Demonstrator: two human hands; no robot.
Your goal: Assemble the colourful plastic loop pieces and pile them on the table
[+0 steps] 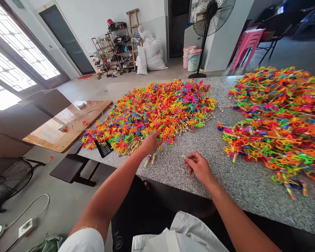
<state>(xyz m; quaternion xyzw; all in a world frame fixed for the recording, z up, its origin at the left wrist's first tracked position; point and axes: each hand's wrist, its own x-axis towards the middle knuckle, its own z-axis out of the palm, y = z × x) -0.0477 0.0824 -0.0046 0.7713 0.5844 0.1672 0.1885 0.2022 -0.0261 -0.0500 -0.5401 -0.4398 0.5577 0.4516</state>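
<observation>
A large heap of small bright plastic pieces (157, 108), many of them loop-shaped, covers the middle of the speckled stone table (173, 178). At its near edge is my left hand (150, 143), fingers bent and closed, with a bit of green at the fingertips; what they grip is too small to name. My right hand (198, 166) pinches a small yellowish patterned tube (184, 156) between thumb and fingers, just above the stone. Between the hands, nearer my left wrist, lie a few short patterned tubes (153, 159) with yellow ends.
A second heap of colourful plastic pieces (280, 136) fills the table's right side. At the left heap's edge lies a black slotted tray (103, 148). Beyond stand a wooden board table (68, 126), a pedestal fan (206, 35), white sacks (152, 50) and shoe racks (112, 49).
</observation>
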